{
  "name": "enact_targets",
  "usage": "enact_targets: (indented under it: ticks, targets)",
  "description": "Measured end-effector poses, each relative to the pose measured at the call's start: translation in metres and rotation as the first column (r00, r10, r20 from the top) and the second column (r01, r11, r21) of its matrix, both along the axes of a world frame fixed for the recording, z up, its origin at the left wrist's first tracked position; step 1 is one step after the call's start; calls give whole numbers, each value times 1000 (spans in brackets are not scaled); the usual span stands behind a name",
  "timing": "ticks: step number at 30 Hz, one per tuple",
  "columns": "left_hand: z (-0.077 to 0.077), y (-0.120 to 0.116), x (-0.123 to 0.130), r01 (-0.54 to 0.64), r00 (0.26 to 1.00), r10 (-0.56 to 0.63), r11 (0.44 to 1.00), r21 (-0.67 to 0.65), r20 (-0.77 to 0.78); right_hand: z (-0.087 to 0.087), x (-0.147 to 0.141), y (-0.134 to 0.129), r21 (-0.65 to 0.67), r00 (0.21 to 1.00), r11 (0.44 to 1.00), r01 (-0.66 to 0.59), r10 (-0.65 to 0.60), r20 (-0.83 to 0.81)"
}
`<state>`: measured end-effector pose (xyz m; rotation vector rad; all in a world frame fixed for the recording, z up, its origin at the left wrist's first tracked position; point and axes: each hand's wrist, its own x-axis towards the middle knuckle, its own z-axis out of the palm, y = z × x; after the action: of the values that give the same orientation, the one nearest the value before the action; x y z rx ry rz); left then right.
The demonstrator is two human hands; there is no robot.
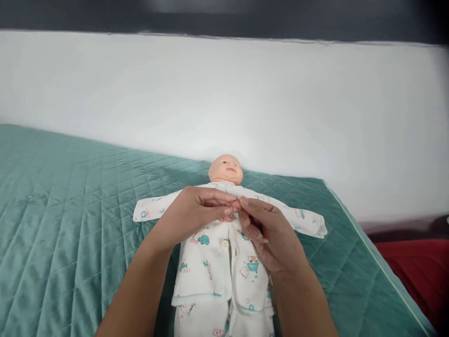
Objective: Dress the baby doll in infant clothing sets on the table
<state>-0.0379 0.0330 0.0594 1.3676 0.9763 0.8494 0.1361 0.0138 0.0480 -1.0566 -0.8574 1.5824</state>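
A bald baby doll (226,169) lies on its back, its sleeves stretched out to both sides. It wears a white baby shirt (205,267) printed with small teal and red pictures. Over the chest, near the front opening, my left hand (206,204) has its fingers pressed together toward the thumb. My right hand (268,224) pinches thumb and forefinger right beside the left fingertips. Whatever is between the fingers is hidden or too small to make out. Below the hands, a pale button (225,243) shows at the shirt's front edge, and the lower front hangs apart there.
Matching white pants (201,320) cover the doll's legs. A green quilted cover (70,224) spreads beneath it, its piped edge running down on the right. Behind the head rises a white wall (224,93) with a dark band on top. Something red (417,267) lies beyond the right edge.
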Motion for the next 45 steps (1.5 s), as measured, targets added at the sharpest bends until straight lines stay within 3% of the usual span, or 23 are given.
enact_targets:
  ticks: [13, 19, 23, 30, 37, 45]
  targets:
    - [5, -7, 4, -60, 998, 59, 997, 56, 8, -10, 3, -1, 77, 997, 995, -64, 67, -38]
    - [7, -10, 2, -74, 991, 85, 991, 109, -102, -10, 2, -2, 119, 995, 989, -93, 90, 33]
    - [8, -11, 3, -88, 979, 110, 987, 133, -172, -12, 0, -2, 116, 996, 990, -84, 87, -14]
    - [5, -6, 3, -42, 991, 64, 983, 177, -120, -15, -1, 0, 83, 995, 994, -78, 82, -57]
    - [-1, -3, 3, -45, 995, 58, 988, 148, -84, -13, -3, 0, 42, 997, 999, -24, 26, -68]
    - [1, -2, -2, -30, 992, 50, 984, 175, -112, -10, -11, -3, 134, 995, 989, 66, -75, 61]
